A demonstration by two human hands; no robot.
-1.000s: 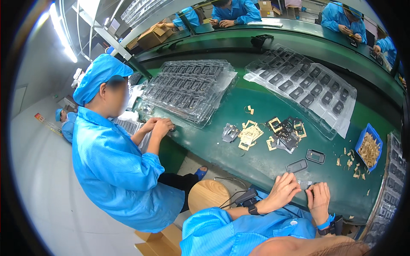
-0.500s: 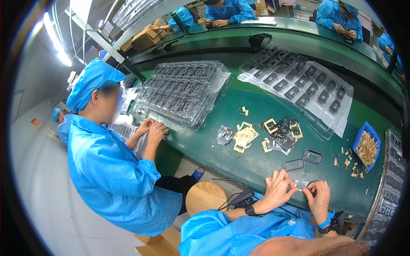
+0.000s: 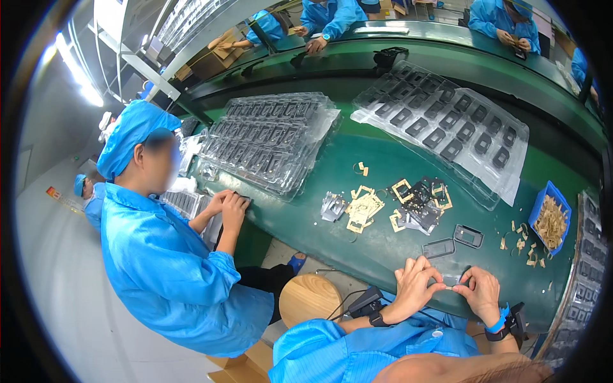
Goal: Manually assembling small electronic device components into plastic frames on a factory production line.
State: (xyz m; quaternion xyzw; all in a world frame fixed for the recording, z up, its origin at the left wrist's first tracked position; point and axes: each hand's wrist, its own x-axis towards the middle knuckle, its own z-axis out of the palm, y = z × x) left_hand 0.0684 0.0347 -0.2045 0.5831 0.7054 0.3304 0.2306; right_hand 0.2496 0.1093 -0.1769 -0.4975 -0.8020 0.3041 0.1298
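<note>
Near the table's front edge, a small greyish, partly see-through flat piece [image 3: 451, 279] is pinched from both sides. My left hand [image 3: 415, 287] is closed on its left end with thumb and fingertips. On its other end my right hand [image 3: 481, 291] is closed the same way. The fingers hide part of the piece, so its exact kind cannot be told. Just beyond it lie a dark rectangular frame [image 3: 469, 236] and a second, grey frame [image 3: 439, 247], touching or almost touching at their corners.
Loose dark pieces [image 3: 423, 203], cream frames [image 3: 364, 208] and grey sheets [image 3: 332, 207] lie mid-table. A blue bin [image 3: 564, 239] of tan scraps stands right. Behind are stacked clear trays [image 3: 274, 142] and another tray [image 3: 447, 121] of black frames. A co-worker [image 3: 166, 255] stands left, beside a wooden stool [image 3: 311, 300].
My right hand has turned and closed in more firmly on the piece, its thumb now against the near edge. The co-worker at left has shifted slightly; a person across has moved a hand.
</note>
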